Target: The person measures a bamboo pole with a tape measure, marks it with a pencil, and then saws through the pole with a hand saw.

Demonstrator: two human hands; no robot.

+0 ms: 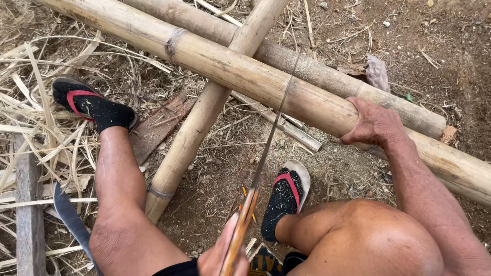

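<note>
Head: right hand (217, 258) cut off

A hand saw (266, 148) with a thin, narrow blade and an orange-brown wooden handle is held edge-on, its blade set across a thick, pale yellow bamboo pole (245, 76). The pole is laid slanting from the upper left to the right edge, raised off the dirt ground (220, 168) on another bamboo pole (204, 112) crossed beneath it.
</note>
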